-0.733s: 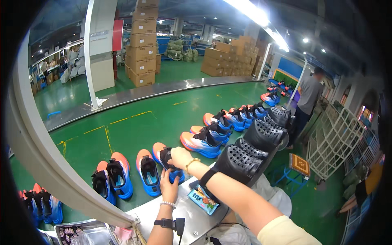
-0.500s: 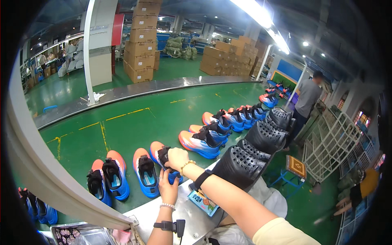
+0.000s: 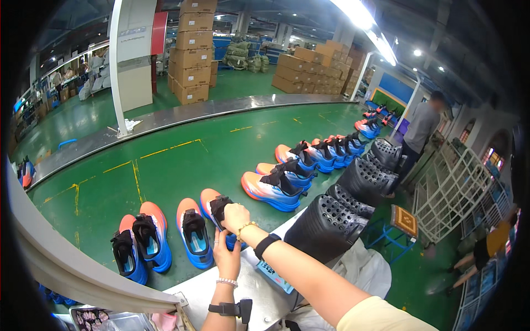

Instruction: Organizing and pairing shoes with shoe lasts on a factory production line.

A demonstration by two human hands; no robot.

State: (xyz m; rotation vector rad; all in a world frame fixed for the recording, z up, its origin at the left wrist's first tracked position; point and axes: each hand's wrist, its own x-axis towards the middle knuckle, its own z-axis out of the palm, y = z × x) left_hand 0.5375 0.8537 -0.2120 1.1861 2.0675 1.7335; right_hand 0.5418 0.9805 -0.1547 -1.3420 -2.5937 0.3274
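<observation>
Looks like you're adjusting that sneaker [image 3: 217,207], right hand [image 3: 236,217] gripping up top, left hand [image 3: 227,259] grasping its back; next needs steadiness

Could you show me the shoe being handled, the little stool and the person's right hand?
Handled shoe [image 3: 219,206]: head view, on its black upper.
Stool [image 3: 404,220]: head view, on its patterned seat.
Right hand [image 3: 236,217]: head view, on the back of the hand.

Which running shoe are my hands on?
The orange-toed running shoe at the right end of the near group of four; your left hand and right hand are on it, with none on the others.
</observation>
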